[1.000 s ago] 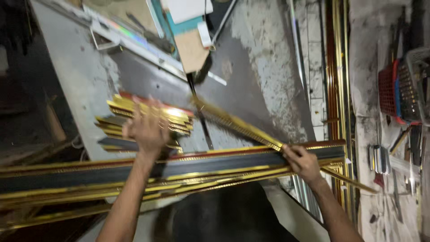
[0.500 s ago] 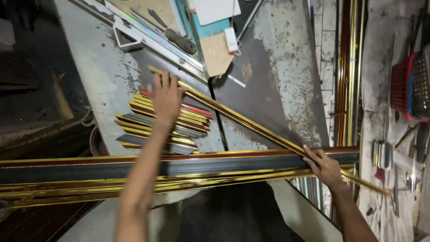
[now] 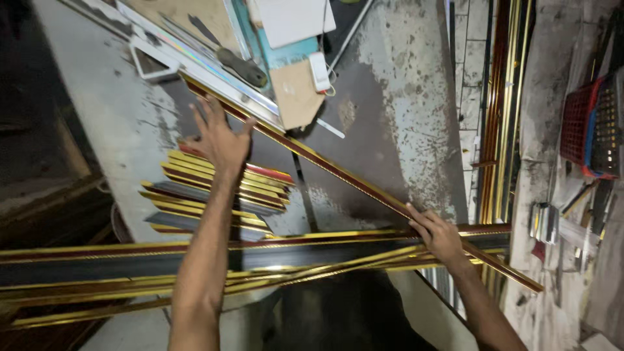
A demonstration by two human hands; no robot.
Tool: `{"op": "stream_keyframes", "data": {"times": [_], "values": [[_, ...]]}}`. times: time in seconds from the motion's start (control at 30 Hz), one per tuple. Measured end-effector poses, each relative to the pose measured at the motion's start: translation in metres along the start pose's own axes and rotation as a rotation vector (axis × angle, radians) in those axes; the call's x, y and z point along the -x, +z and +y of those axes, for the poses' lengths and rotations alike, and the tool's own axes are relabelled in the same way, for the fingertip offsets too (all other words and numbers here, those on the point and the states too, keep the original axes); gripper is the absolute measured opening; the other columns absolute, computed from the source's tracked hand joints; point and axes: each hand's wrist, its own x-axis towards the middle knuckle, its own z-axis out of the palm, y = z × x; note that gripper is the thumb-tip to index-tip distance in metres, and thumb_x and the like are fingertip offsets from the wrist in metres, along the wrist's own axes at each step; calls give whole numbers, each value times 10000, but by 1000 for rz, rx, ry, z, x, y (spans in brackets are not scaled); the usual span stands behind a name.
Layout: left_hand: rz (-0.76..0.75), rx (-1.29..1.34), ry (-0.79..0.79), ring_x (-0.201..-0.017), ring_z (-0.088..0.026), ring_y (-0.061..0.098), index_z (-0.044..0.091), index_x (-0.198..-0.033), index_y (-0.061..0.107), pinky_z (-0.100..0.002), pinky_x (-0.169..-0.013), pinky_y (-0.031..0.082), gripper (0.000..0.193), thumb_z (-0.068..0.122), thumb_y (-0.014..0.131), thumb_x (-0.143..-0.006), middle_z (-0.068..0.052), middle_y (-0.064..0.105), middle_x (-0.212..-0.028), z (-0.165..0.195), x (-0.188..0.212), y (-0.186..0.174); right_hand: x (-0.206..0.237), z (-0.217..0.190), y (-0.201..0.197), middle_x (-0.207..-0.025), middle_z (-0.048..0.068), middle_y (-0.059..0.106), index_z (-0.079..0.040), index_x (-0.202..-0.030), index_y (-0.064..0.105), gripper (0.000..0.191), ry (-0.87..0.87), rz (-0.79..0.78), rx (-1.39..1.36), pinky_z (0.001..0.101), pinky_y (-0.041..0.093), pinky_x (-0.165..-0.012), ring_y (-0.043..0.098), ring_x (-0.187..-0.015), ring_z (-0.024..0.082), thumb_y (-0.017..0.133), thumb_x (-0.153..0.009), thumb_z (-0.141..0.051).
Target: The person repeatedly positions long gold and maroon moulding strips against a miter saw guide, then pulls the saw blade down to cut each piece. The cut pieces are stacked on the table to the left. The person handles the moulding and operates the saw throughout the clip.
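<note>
A long red and gold moulding strip (image 3: 344,175) lies slanted across the worn grey table (image 3: 396,117). My left hand (image 3: 218,140) is spread open next to its upper end, above a stack of short gold moulding pieces (image 3: 214,195). My right hand (image 3: 439,234) rests on the strip's lower part, fingers laid over it where it crosses a bundle of long black and gold mouldings (image 3: 130,260) lying along the table's near edge.
At the table's far end lie a dark knife-like tool (image 3: 240,65), a cardboard piece (image 3: 296,94), a small white device (image 3: 320,71) and white sheets (image 3: 296,19). Long gold strips (image 3: 497,130) run along the right. A red basket (image 3: 588,127) sits at far right.
My left hand has moved from the stack of short pieces up toward the slanted strip's upper end. The strip has slid farther up the table, and my right hand has stayed on its lower part.
</note>
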Motion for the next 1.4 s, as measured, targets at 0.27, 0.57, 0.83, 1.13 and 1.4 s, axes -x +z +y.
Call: {"op": "stream_keyframes", "data": {"times": [0.27,0.57,0.83,1.13,1.4], "values": [[25,-261,-80,-1517,-428,201,29,-1593,313,-765,-1050,200,1163,639,793,-727,-202,322,-1650,44,-55,-14,-47,16,-9,-986,68,747,-237,-1392,661,481,-10,95,-37,366,591,-671,709,-741,233,749,-919,-260],[416,-41,677,-1435,-419,408,23,-1504,487,-607,-1059,395,620,434,630,-1062,-216,474,-1567,15,39,-52,5,34,-5,-1048,116,762,-124,-1384,657,479,-209,350,-105,298,638,-659,738,-796,183,776,-924,-69],[-25,-241,1416,-694,-241,698,139,-898,629,-405,-652,557,491,603,563,-1045,-80,690,-748,40,130,-56,42,-21,-5,-1071,68,714,-166,-1382,624,566,-275,320,-49,390,604,-801,706,-911,228,799,-844,-164],[309,-331,1276,-577,-126,630,168,-691,576,-325,-537,476,481,562,617,-965,8,627,-637,-79,87,-144,129,44,17,-1423,176,518,-103,-1474,453,789,42,309,531,548,373,-1135,459,-1334,379,740,-867,-517],[200,-332,1149,-605,-155,653,161,-683,571,-343,-559,487,384,447,689,-911,13,627,-645,-114,115,-173,141,37,46,-1349,46,504,-306,-1269,650,354,-313,507,442,486,390,-1058,436,-1288,329,775,-940,-263]]}}
